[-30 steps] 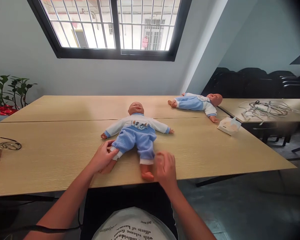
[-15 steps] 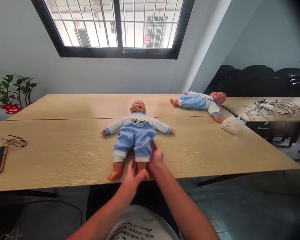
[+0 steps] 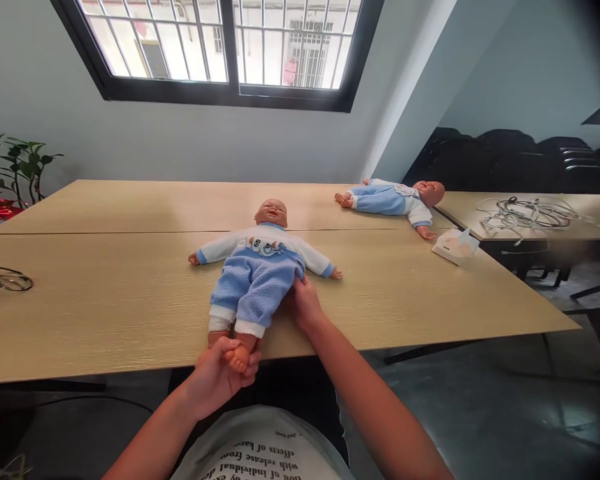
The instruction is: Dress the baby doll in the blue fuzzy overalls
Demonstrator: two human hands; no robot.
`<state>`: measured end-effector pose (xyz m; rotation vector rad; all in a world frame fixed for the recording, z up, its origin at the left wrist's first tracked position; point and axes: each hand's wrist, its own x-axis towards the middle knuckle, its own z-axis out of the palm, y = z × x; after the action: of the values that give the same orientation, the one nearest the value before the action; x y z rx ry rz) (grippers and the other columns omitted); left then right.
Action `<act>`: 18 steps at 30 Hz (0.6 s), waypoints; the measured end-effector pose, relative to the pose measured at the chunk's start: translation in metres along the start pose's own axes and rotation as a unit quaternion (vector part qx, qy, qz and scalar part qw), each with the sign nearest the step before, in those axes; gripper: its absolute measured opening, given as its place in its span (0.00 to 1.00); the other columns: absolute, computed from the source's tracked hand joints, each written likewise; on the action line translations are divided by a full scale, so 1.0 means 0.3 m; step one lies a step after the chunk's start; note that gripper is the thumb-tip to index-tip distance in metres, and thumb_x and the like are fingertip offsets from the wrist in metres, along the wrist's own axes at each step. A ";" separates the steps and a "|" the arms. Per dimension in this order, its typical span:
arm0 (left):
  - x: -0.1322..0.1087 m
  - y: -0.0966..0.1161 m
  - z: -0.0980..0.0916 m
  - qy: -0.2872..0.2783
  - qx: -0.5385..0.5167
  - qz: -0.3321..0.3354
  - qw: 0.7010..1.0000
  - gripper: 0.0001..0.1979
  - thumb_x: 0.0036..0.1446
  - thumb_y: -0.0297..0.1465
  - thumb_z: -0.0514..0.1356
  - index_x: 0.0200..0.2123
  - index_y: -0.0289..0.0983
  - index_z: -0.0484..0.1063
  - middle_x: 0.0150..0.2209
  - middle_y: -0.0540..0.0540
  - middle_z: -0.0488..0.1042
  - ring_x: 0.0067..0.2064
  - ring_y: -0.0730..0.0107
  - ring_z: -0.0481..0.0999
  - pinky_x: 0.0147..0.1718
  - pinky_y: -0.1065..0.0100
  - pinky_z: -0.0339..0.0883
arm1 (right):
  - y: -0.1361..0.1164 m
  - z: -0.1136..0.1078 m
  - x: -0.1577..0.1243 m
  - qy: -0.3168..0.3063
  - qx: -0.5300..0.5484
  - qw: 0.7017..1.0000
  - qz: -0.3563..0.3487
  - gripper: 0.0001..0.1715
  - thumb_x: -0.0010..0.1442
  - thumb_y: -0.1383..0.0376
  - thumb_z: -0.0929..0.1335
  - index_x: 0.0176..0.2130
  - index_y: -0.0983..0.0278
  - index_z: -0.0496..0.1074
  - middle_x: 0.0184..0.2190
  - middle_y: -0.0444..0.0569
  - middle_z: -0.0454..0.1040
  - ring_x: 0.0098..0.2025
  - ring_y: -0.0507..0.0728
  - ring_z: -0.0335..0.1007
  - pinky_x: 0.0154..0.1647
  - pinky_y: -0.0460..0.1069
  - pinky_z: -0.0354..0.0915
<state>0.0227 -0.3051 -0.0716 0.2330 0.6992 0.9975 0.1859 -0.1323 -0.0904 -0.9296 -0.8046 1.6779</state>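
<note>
A baby doll point(image 3: 271, 212) lies on its back on the table, head toward the window and arms spread. It wears a white top point(image 3: 230, 245) with an animal face on the front and light blue trousers point(image 3: 255, 287) with white cuffs. At the table's front edge, my left hand point(image 3: 225, 367) is closed around the doll's feet, which are drawn together. My right hand point(image 3: 304, 303) grips the trousers at the doll's hip, on the right side; its fingertips are partly hidden under the cloth.
A second baby doll point(image 3: 387, 200) in similar clothes lies at the back right, near a white tissue box point(image 3: 455, 247). Coiled cables point(image 3: 535, 217) rest on the adjoining table. Dark thin-rimmed glasses point(image 3: 10, 280) and a potted plant point(image 3: 17, 170) are at left.
My left hand has shifted left and closed around the feet, bringing the doll's legs together and leftward. My right hand has moved up from the lower leg to the hip.
</note>
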 end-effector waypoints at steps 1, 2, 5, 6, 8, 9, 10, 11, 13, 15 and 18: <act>-0.014 0.015 -0.012 -0.002 -0.015 0.000 1.000 0.18 0.57 0.40 0.63 0.43 0.32 0.76 0.31 0.48 0.66 0.29 0.73 0.62 0.30 0.70 0.60 | -0.012 -0.013 0.005 -0.005 0.000 1.000 -0.003 0.22 0.54 0.52 0.77 0.41 0.58 0.67 0.24 0.37 0.66 0.23 0.50 0.59 0.19 0.44 0.53; -0.028 0.030 -0.024 -0.007 -0.027 0.001 1.000 0.18 0.56 0.40 0.63 0.43 0.31 0.76 0.30 0.48 0.66 0.29 0.73 0.62 0.30 0.70 0.60 | -0.026 -0.027 0.008 -0.011 0.000 1.000 -0.007 0.22 0.53 0.52 0.76 0.40 0.58 0.66 0.24 0.36 0.64 0.22 0.49 0.57 0.18 0.44 0.50; -0.059 0.073 -0.069 -0.035 -0.048 -0.013 0.998 0.20 0.54 0.42 0.63 0.41 0.31 0.77 0.27 0.49 0.64 0.26 0.75 0.59 0.29 0.71 0.58 | -0.074 -0.070 0.009 -0.085 -0.020 0.996 0.026 0.20 0.52 0.54 0.74 0.37 0.58 0.63 0.22 0.34 0.59 0.19 0.48 0.50 0.17 0.43 0.45; -0.066 0.085 -0.087 -0.047 -0.048 -0.021 0.998 0.21 0.53 0.43 0.64 0.40 0.31 0.77 0.26 0.50 0.63 0.26 0.75 0.58 0.28 0.71 0.58 | -0.090 -0.084 0.008 -0.116 -0.034 0.992 0.045 0.19 0.51 0.55 0.74 0.37 0.58 0.63 0.21 0.34 0.58 0.18 0.48 0.48 0.17 0.43 0.44; -0.080 0.104 -0.125 -0.070 -0.032 -0.034 0.996 0.22 0.52 0.44 0.64 0.40 0.31 0.77 0.25 0.50 0.62 0.25 0.76 0.56 0.27 0.71 0.55 | -0.119 -0.111 0.007 -0.167 -0.061 0.981 0.082 0.18 0.49 0.58 0.73 0.37 0.59 0.65 0.21 0.34 0.58 0.18 0.47 0.46 0.17 0.43 0.43; -0.087 0.110 -0.144 -0.078 -0.016 -0.035 0.996 0.22 0.52 0.44 0.64 0.41 0.31 0.78 0.25 0.50 0.62 0.25 0.76 0.56 0.26 0.71 0.55 | -0.134 -0.122 0.008 -0.186 -0.089 0.975 0.086 0.17 0.49 0.58 0.73 0.37 0.59 0.66 0.21 0.34 0.59 0.18 0.47 0.46 0.18 0.43 0.43; -0.094 0.114 -0.164 -0.084 0.004 -0.033 0.996 0.23 0.53 0.45 0.63 0.42 0.30 0.78 0.26 0.50 0.63 0.25 0.76 0.57 0.26 0.71 0.54 | -0.148 -0.130 0.011 -0.201 -0.133 0.968 0.073 0.16 0.50 0.59 0.74 0.38 0.60 0.69 0.21 0.35 0.61 0.18 0.48 0.48 0.18 0.44 0.45; -0.103 0.115 -0.184 -0.090 0.027 -0.030 0.995 0.25 0.54 0.45 0.63 0.44 0.30 0.78 0.26 0.49 0.63 0.25 0.75 0.57 0.26 0.70 0.54 | -0.163 -0.136 0.015 -0.219 -0.198 0.954 0.044 0.14 0.52 0.59 0.74 0.38 0.60 0.71 0.22 0.36 0.64 0.20 0.49 0.52 0.20 0.44 0.49; -0.126 0.114 -0.224 -0.106 0.075 -0.028 0.991 0.27 0.57 0.47 0.61 0.48 0.29 0.78 0.27 0.48 0.65 0.26 0.74 0.58 0.26 0.69 0.56 | -0.193 -0.142 0.027 -0.246 -0.366 0.896 -0.051 0.10 0.57 0.59 0.72 0.38 0.61 0.73 0.27 0.41 0.72 0.27 0.53 0.62 0.27 0.47 0.59; -0.153 0.110 -0.263 -0.130 0.123 -0.040 0.983 0.28 0.57 0.48 0.62 0.50 0.30 0.78 0.28 0.46 0.68 0.26 0.72 0.60 0.26 0.67 0.59 | -0.221 -0.142 0.044 -0.224 -0.513 0.814 -0.151 0.05 0.59 0.63 0.71 0.37 0.61 0.75 0.35 0.46 0.77 0.36 0.57 0.69 0.38 0.50 0.64; -0.187 0.106 -0.308 -0.100 0.156 -0.053 0.981 0.22 0.53 0.44 0.66 0.47 0.36 0.80 0.31 0.44 0.71 0.29 0.67 0.64 0.27 0.65 0.62 | -0.248 -0.140 0.075 -0.122 -0.630 0.737 -0.213 0.06 0.60 0.69 0.68 0.38 0.61 0.75 0.40 0.49 0.79 0.41 0.60 0.71 0.44 0.52 0.63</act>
<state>-0.0774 -0.3465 -0.1024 0.5578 0.6742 0.7483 0.2517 -0.0879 -0.0515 -1.2245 -2.2674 0.6618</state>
